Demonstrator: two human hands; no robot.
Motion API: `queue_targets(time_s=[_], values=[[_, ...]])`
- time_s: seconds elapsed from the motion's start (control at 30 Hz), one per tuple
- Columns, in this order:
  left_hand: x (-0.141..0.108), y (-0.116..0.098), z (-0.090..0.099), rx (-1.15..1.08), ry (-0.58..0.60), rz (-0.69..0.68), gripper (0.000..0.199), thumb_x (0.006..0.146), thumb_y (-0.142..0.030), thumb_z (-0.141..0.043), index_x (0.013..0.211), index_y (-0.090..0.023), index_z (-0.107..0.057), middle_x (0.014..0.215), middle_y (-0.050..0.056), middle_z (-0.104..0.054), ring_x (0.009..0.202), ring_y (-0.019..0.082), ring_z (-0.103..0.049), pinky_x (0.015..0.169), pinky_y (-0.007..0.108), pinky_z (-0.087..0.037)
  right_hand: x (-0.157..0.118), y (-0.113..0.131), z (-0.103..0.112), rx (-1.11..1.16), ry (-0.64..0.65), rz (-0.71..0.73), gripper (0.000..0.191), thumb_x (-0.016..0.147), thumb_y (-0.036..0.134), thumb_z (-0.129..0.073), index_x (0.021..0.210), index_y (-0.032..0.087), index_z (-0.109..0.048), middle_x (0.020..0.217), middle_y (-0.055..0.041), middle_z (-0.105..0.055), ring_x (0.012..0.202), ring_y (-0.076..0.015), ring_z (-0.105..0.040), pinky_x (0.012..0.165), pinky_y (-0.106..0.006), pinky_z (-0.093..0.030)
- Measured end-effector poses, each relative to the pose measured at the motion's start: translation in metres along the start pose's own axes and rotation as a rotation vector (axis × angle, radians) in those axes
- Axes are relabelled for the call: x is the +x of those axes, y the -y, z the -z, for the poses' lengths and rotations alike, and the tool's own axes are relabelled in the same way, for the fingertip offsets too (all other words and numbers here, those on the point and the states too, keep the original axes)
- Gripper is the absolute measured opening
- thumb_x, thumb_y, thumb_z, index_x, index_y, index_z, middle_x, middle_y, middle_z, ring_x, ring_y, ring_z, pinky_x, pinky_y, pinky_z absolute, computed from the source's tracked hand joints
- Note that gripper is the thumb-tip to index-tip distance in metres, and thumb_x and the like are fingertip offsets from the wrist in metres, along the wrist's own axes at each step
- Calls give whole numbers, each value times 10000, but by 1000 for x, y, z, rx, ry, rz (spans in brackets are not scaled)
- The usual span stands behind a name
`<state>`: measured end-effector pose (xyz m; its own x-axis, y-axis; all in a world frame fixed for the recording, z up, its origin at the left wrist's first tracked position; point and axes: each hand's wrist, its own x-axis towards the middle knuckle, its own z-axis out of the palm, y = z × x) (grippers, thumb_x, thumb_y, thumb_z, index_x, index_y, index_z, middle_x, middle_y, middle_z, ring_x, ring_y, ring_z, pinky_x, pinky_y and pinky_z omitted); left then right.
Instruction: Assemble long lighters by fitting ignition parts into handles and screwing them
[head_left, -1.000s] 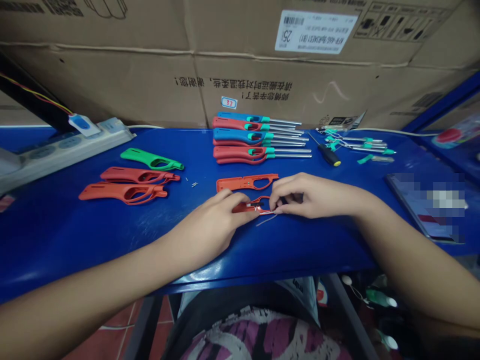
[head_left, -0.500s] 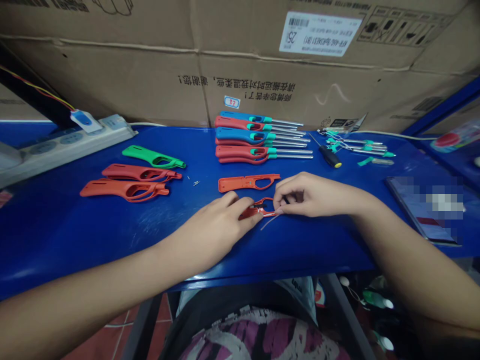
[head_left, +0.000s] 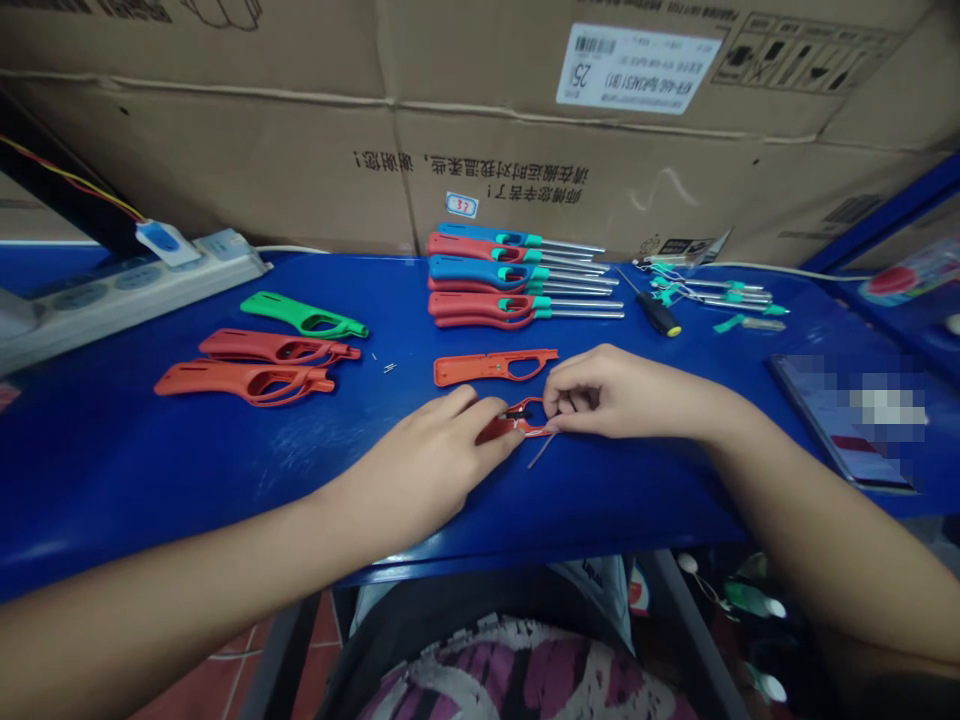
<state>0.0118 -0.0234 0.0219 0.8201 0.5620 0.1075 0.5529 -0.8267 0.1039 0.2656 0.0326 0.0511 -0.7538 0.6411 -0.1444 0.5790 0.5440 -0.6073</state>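
Note:
On the blue table, my left hand (head_left: 446, 450) is closed around the rear part of an orange lighter shell half (head_left: 531, 432), pressing it down. Small black and white parts (head_left: 517, 414) show inside the shell. At the shell's front end, my right hand (head_left: 596, 395) has thumb and forefinger pinched together on a thin pale tube (head_left: 541, 452), whose free end hangs toward me. The fingertips hide the exact grip. Just beyond lies a matching orange shell half (head_left: 487, 368), inner side up, touched by neither hand.
Finished-looking lighters (head_left: 487, 275) are stacked at the back, beside a screwdriver (head_left: 652, 308) and several metal-tube assemblies (head_left: 720, 292). Green (head_left: 304, 314) and red (head_left: 277, 347) shells lie left, near tiny pins (head_left: 388, 368). A power strip (head_left: 135, 285), phone (head_left: 844, 425) and cardboard box (head_left: 262, 170) surround them.
My right fingers have shifted slightly at the shell's front end, and the thin tube's free end has swung a little to the right. My left hand keeps its hold.

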Motion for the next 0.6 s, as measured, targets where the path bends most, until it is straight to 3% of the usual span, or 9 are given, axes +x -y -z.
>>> queue_targets(time_s=[0.17, 0.27, 0.37, 0.43, 0.5, 0.6], values=[[2, 9, -4, -64, -19, 13, 511, 955, -58, -486, 1431, -230, -555, 1356, 112, -584, 1217, 287, -528, 996, 457, -547, -1, -8, 5, 64, -62, 25, 232, 909, 369, -652, 946, 155, -734, 777, -22, -671, 632, -100, -558, 592, -221, -426], [2, 12, -6, -64, -53, -2, 508, 972, -75, -469, 1448, -237, -539, 1382, 107, -585, 1236, 281, -541, 997, 455, -555, -4, -21, 17, 1, -342, -3, 297, 912, 404, -633, 1069, 174, -736, 844, -37, -701, 670, -125, -572, 618, -240, -436], [2, 13, -6, -48, -82, -8, 492, 965, -75, -470, 1421, -229, -573, 1354, 104, -614, 1196, 285, -576, 971, 462, -573, -13, -42, 38, -197, -713, -179, 302, 890, 349, -614, 1103, 170, -733, 880, -55, -703, 644, -144, -559, 650, -276, -442], [2, 13, -5, -34, -89, -10, 495, 946, -54, -473, 1394, -220, -599, 1340, 105, -625, 1179, 289, -587, 959, 461, -581, -23, -60, 53, -351, -885, -352, 323, 867, 288, -586, 1130, 169, -729, 864, -67, -704, 654, -172, -574, 690, -305, -450], [2, 13, -5, -17, -87, -16, 514, 924, -32, -477, 1386, -217, -606, 1347, 104, -624, 1176, 288, -589, 953, 453, -584, -34, -81, 68, -361, -1015, -503, 324, 837, 221, -543, 1086, 145, -736, 861, -89, -706, 684, -195, -598, 715, -319, -472], [2, 12, -5, 21, -80, -41, 515, 915, -24, -488, 1384, -203, -605, 1339, 104, -635, 1151, 288, -600, 943, 451, -587, -53, -109, 86, -342, -1050, -713, 372, 836, 180, -462, 1106, 123, -711, 929, -126, -705, 803, -234, -637, 771, -350, -502]])
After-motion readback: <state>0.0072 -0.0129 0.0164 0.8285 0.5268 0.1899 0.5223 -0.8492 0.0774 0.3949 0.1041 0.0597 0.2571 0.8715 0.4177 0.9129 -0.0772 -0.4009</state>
